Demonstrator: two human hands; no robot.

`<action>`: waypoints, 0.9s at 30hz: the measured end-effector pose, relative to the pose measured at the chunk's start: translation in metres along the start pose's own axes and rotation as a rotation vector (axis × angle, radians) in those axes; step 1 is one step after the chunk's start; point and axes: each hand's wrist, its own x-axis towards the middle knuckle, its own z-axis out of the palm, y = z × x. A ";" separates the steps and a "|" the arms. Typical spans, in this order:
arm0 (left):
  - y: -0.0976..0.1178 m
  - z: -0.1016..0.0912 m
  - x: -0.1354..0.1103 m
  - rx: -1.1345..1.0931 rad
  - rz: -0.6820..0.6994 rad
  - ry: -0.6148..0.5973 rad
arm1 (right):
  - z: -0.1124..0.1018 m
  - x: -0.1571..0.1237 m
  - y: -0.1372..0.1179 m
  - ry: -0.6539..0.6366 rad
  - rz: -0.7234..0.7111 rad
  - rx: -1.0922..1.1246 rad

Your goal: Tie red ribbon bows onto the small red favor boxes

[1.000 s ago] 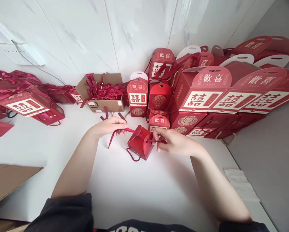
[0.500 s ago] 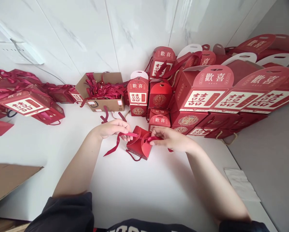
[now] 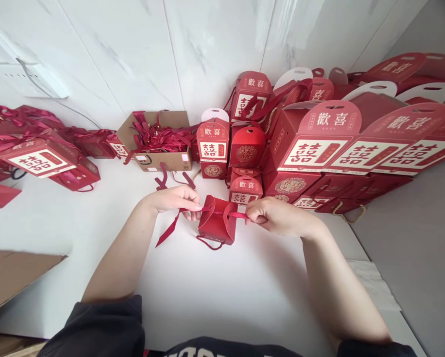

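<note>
A small red gift box with a rope handle stands on the white table in front of me. A red ribbon runs through the slots at its top. My left hand pinches the ribbon just left of the box, and the loose end trails down to the left. My right hand is closed on the other end of the ribbon, right of the box, and the ribbon looks taut between the two hands.
A brown carton of red ribbons sits behind the hands. Several red gift boxes are stacked at the back right, more lie at the left. A cardboard flap juts in at lower left. A white paper lies by the right edge.
Both hands have drawn apart, pulling the ribbon straight through the box top. The box has turned a little and now stands more upright.
</note>
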 end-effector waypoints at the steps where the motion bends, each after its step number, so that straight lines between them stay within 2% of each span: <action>1: 0.000 0.000 0.000 0.008 -0.005 -0.003 | -0.003 -0.003 0.000 -0.044 0.039 0.044; 4: 0.003 0.005 0.001 0.050 0.030 -0.037 | -0.006 -0.004 0.000 -0.105 0.081 0.380; 6: 0.006 0.010 0.002 0.065 0.051 -0.070 | -0.003 0.001 0.000 -0.047 0.127 0.635; 8: 0.008 0.015 0.003 0.063 0.049 -0.062 | 0.004 0.011 0.003 -0.009 0.225 0.776; 11: 0.009 0.019 0.005 0.071 0.046 -0.023 | 0.014 0.024 0.009 -0.088 0.346 0.760; 13: 0.009 0.019 0.005 0.088 0.051 -0.029 | 0.018 0.029 0.012 -0.107 0.313 0.660; 17: 0.007 0.018 0.006 0.106 0.041 -0.027 | 0.020 0.030 0.009 -0.005 0.187 0.520; 20: 0.007 0.018 0.007 0.082 0.043 -0.029 | 0.020 0.030 0.004 0.062 0.154 0.570; 25: 0.009 0.019 0.006 0.024 0.034 -0.051 | 0.023 0.031 0.002 0.025 0.152 0.636; 27: 0.009 0.019 0.005 0.042 0.022 -0.040 | 0.023 0.029 0.001 0.051 0.163 0.638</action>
